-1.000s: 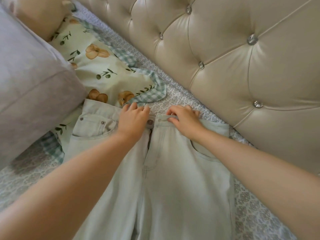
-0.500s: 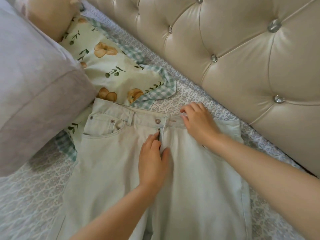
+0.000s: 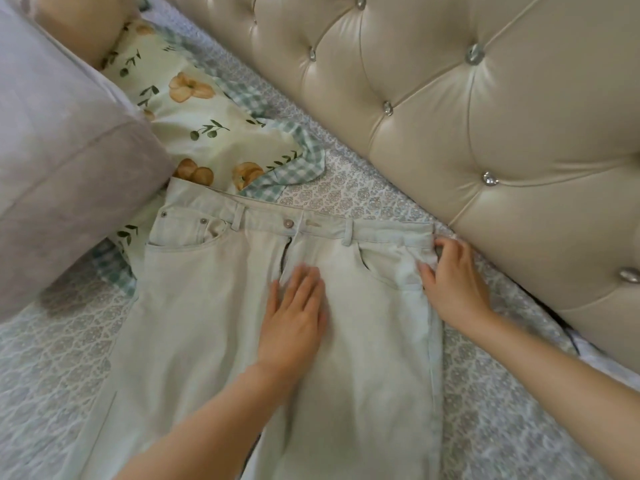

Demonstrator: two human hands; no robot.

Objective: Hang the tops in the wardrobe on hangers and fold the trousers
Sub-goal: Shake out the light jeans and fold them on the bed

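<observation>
Pale green-grey trousers [image 3: 194, 306] lie flat and face up on the bed, waistband toward the headboard, button closed. My left hand [image 3: 294, 313] lies flat with straight fingers on the cloth just below the fly. My right hand [image 3: 453, 282] is at the trousers' right hip edge; its fingers curl round the side seam near the waistband and pocket.
A floral pillowcase with green check trim [image 3: 207, 133] lies beyond the waistband, partly under the trousers. A grey pillow [image 3: 59, 161] sits at left. The tufted cream headboard [image 3: 467, 116] runs along the right. The patterned bedspread [image 3: 45, 358] shows on both sides.
My left hand slid from the waistband down over the fly. My right hand moved from the waistband centre out to the right hip edge and took hold there.
</observation>
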